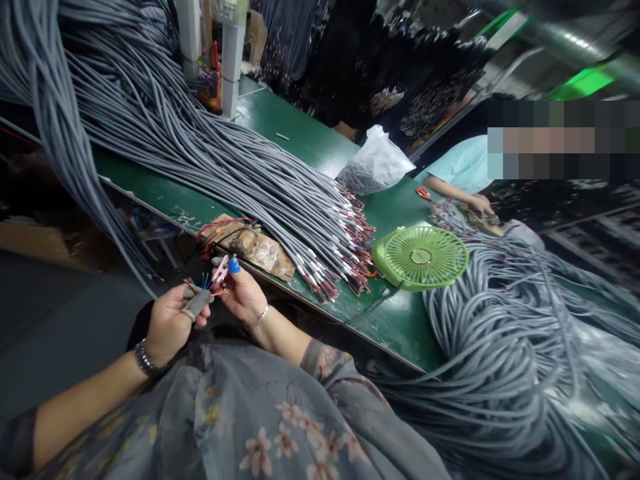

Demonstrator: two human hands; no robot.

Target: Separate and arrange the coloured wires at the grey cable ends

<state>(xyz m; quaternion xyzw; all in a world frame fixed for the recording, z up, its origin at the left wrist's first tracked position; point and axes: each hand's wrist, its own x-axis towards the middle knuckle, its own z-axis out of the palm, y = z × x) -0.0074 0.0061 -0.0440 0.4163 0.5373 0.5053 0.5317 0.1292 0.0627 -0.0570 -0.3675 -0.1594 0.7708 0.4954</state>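
Note:
My left hand (169,325) is closed around the end of a grey cable (199,301), whose thin coloured wires (203,283) fan out above my fingers. My right hand (243,293) is right beside it, pinching at those wire tips; its fingertips wear blue and pink finger covers (233,266). Both hands are held over my lap, just off the near edge of the green table (395,320). A watch sits on my left wrist and a bracelet on my right.
A large bundle of grey cables (225,160) with stripped coloured ends lies across the table. A green fan (419,256) lies flat, a plastic bag (376,163) behind it, a taped pad (250,245) at the edge. More cables heap at right (500,347). A co-worker's hand (477,203) works opposite.

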